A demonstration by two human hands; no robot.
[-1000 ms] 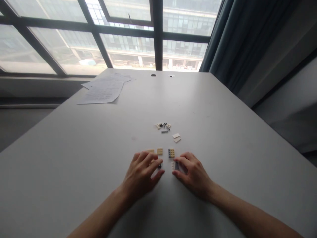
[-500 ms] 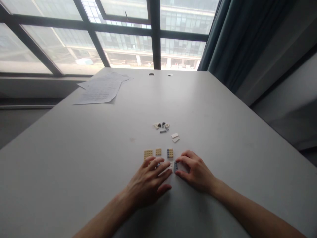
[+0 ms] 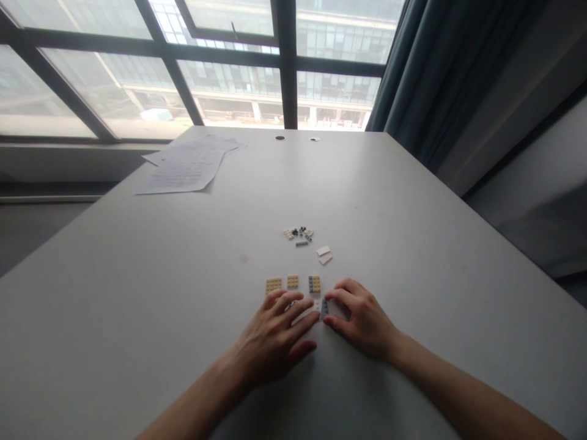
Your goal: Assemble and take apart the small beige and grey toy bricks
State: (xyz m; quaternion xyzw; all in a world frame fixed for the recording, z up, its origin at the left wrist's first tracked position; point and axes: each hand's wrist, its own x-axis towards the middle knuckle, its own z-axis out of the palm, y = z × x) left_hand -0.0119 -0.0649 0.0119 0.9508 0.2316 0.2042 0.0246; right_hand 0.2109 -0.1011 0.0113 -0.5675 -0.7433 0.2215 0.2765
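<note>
Between the thumb and fingertips of my right hand is a narrow blue-grey toy brick, touched at its far and near ends. My left hand lies palm down with fingers spread, its fingertips next to a small white toy brick that it partly covers. Just beyond it are a large tan studded plate, partly hidden by the fingers, and a smaller tan plate. A tan and grey studded piece sits beyond the gap between the hands. Something small and dark under my left fingers is mostly hidden.
Farther out on the white table lie two flat white tiles, a dark grey bar piece and a cluster of small white and dark pieces. Printed papers rest at the far left, near the window.
Both hands stay almost in place. My left fingers have shifted very slightly, and a little more of the white brick shows. The grey brick remains at my right fingertips.
</note>
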